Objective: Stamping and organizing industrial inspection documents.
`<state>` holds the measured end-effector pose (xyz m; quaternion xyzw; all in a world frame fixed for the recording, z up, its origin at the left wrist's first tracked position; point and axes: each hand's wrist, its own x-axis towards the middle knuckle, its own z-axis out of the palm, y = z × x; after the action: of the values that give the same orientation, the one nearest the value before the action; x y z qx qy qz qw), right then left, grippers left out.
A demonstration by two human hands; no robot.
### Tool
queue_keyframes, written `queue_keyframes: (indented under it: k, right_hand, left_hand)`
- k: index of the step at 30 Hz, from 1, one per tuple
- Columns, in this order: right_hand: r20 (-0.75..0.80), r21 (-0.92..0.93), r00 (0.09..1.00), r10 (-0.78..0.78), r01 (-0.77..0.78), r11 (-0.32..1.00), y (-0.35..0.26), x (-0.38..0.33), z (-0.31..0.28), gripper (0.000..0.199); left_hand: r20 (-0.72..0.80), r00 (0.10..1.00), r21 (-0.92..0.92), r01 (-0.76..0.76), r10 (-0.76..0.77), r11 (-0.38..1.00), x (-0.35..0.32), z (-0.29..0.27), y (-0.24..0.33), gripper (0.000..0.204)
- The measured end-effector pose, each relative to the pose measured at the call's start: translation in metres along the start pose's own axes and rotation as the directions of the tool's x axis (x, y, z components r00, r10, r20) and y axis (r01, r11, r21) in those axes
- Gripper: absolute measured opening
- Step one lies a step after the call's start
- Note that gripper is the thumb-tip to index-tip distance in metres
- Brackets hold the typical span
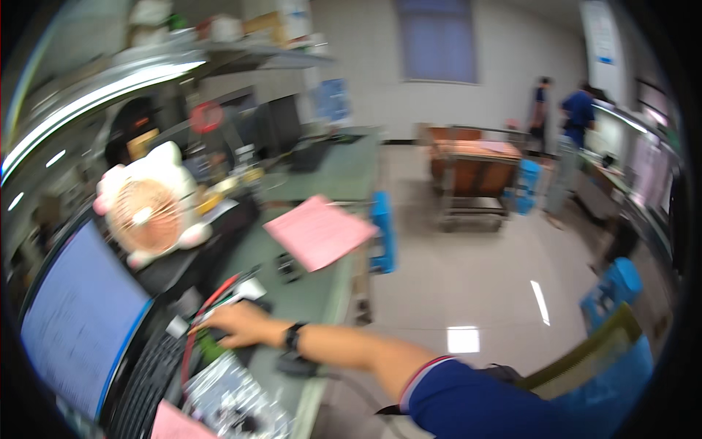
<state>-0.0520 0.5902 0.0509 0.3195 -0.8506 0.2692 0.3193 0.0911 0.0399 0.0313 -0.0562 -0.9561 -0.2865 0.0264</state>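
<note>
The right hand (238, 324) reaches over the desk (322, 293) just right of the keyboard (146, 384), a dark watch (294, 336) on its wrist. Its fingers point toward the keyboard, near a red cord (221, 289) and a green thing (213, 351) — too blurred to tell whether they are closed on anything. The left hand is out of view, so its grip cannot be told. The red cord runs along the keyboard's right side; a clear bag (241, 399) lies right of it too. Left of the keyboard stands a lit screen (84, 322); beyond its far end, a fan (150, 216). A pink sheet (175, 423) lies by the keyboard's near end — another pink sheet (322, 230) farther off, to its upper right.
</note>
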Motion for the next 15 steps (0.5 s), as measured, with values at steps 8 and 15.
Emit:
queue_keyframes:
  k: [8, 15]
  right_hand:
    - [0.081, -0.066, 0.992, 0.096, -0.091, 0.994, 0.025, -0.023, -0.002, 0.05]
    - [0.111, 0.018, 0.976, 0.189, -0.192, 0.981, 0.016, -0.02, -0.003, 0.045]
  left_hand:
    - [-0.312, 0.926, 0.069, -0.203, 0.214, 0.977, 0.0, 0.02, 0.051, 0.014]
    - [-0.309, 0.95, 0.051, -0.039, 0.053, 0.998, -0.011, 0.017, 0.063, 0.018]
